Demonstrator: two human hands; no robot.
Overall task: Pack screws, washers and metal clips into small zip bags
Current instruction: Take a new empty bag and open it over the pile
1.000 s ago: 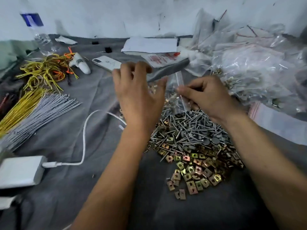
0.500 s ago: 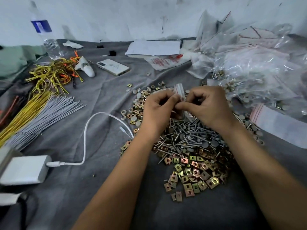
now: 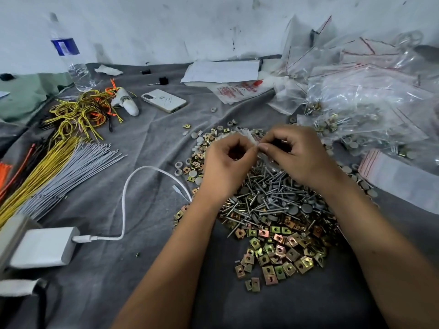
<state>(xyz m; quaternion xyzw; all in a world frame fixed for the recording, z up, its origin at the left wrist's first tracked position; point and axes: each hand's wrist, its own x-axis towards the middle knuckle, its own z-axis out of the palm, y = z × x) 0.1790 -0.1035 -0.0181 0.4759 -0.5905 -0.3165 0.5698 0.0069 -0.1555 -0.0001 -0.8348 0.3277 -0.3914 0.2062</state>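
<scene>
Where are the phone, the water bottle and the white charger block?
phone (image 3: 164,100), head view, middle of its back.
water bottle (image 3: 69,57), head view, just below blue label.
charger block (image 3: 44,247), head view, top face.

Desk covered by wrinkled grey cloth (image 3: 152,143); centre-right a heap of screws (image 3: 268,195), brass metal clips (image 3: 275,252) below it, grey washers (image 3: 197,136) scattered above-left. Left side: yellow and grey wire bundles (image 3: 54,172), white charger (image 3: 45,248) with cable (image 3: 123,205), lower left. Upper area: water bottle (image 3: 71,60), phone (image 3: 164,100), white paper (image 3: 221,72); filled zip bags (image 3: 370,108) piled upper right, flat empty bags (image 3: 401,179) at right edge.
</scene>
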